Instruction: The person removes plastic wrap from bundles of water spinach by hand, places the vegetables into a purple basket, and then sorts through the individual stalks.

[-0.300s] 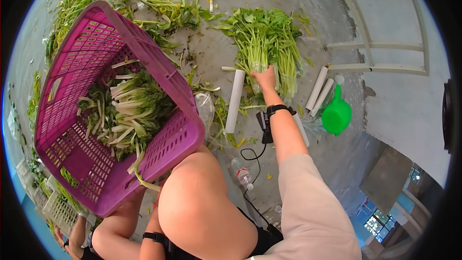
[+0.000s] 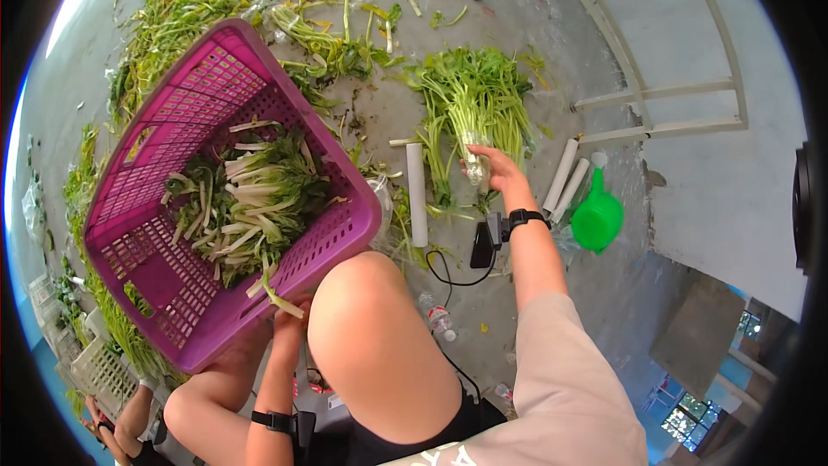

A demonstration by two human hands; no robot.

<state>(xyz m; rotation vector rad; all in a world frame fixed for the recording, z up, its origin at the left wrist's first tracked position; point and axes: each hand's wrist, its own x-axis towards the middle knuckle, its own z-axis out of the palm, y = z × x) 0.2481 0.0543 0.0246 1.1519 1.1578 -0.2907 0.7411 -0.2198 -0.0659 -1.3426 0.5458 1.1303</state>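
Note:
On the floor ahead lies a pile of leafy greens [image 2: 492, 91] with long pale green stems. My right hand [image 2: 504, 174] is wrapped round the stem ends of one bunch of greens [image 2: 471, 142], whose lower end looks shiny. A purple plastic basket [image 2: 341, 174] tilts toward me at the left, beside my raised knee. Inside it rests a heap of white-stemmed greens [image 2: 259, 198]. My left hand [image 2: 289, 318] is low by the basket's near edge, close to a pale stalk [image 2: 283, 300] hanging over that edge. Its fingers are mostly hidden by the basket and my knee.
White tubes stand or lie either side of the greens, one left [image 2: 417, 194] and a pair right. Nearby are a green plastic scoop [image 2: 597, 217], a clear bottle [image 2: 438, 318] and a black cable [image 2: 444, 274]. Loose greens [image 2: 172, 43] litter the far left. Another person's arm [image 2: 131, 427] shows lower left.
My right hand has drawn back toward me from the pile, bringing the stem ends along. My left hand has come into sight beside the hanging stalk. The whole view has shifted slightly.

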